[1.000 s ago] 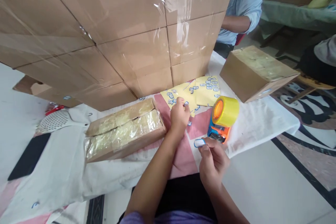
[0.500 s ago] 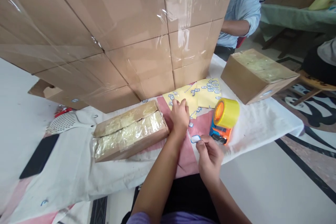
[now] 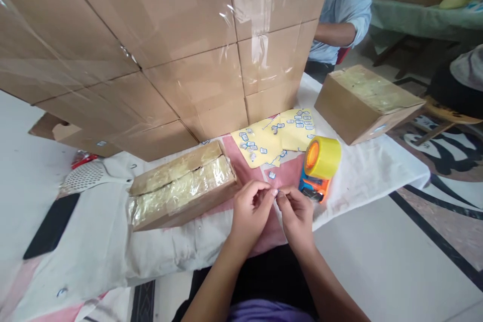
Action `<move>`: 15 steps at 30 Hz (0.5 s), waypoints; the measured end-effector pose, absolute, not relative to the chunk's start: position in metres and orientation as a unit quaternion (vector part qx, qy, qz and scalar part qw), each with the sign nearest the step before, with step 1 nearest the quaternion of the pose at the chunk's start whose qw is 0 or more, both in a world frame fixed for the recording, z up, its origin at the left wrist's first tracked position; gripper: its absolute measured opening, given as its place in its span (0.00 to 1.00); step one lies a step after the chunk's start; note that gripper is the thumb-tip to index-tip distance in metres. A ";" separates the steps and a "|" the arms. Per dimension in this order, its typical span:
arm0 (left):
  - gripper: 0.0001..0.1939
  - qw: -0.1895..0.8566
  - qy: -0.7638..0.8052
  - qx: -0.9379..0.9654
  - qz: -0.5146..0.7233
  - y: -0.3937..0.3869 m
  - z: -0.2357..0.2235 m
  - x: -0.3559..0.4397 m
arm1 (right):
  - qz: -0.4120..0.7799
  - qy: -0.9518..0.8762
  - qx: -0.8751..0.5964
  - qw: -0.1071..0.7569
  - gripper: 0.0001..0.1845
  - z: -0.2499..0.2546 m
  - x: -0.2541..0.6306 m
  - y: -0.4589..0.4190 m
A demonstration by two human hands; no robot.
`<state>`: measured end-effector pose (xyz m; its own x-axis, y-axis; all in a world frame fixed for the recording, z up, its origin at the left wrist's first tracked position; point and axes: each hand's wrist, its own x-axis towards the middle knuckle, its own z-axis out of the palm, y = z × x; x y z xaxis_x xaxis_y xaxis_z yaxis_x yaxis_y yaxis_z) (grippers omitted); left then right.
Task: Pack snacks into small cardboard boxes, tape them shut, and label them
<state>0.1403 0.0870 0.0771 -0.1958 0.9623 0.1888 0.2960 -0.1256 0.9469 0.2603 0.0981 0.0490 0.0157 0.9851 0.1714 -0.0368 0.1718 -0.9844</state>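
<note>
My left hand (image 3: 252, 211) and my right hand (image 3: 297, 212) meet fingertip to fingertip above the pink-and-white cloth. Pinched between them is a small white, blue-edged sticker (image 3: 276, 192), mostly hidden by the fingers. Just beyond the hands, a loose sticker (image 3: 271, 175) lies on the cloth. Farther back are yellow sheets (image 3: 260, 137) dotted with several similar blue-edged stickers. Close to my right hand stands a tape dispenser (image 3: 316, 187) in orange and blue, carrying a yellow roll of tape (image 3: 327, 157).
A taped carton (image 3: 181, 193) lies to the left, and another carton (image 3: 364, 105) sits at the right. Stacked cardboard boxes (image 3: 196, 85) wall off the back. A white slotted skimmer (image 3: 90, 175) and a black phone-like slab (image 3: 52, 225) are far left. Another person's arm (image 3: 335, 34) shows behind.
My left hand has come back from the yellow sheets to meet my right hand at the sticker. The right hand still pinches it. The whole view has shifted slightly.
</note>
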 end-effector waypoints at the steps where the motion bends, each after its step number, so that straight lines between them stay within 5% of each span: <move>1: 0.08 0.315 0.587 0.552 0.502 0.084 0.078 0.136 | 0.461 -0.541 -0.446 0.544 0.11 0.049 0.258 0.098; 10: 0.04 0.122 0.697 0.537 0.459 0.068 0.090 0.123 | 0.472 -0.597 -0.394 0.516 0.10 0.061 0.231 0.110; 15: 0.10 0.069 0.739 0.520 0.422 0.057 0.098 0.104 | 0.561 -0.524 -0.380 0.516 0.12 0.066 0.207 0.137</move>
<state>0.1044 0.0567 0.0978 -0.4491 0.8273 0.3376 0.7111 0.1022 0.6956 0.2074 0.1372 0.0659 -0.1777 0.9774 0.1146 -0.1814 0.0819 -0.9800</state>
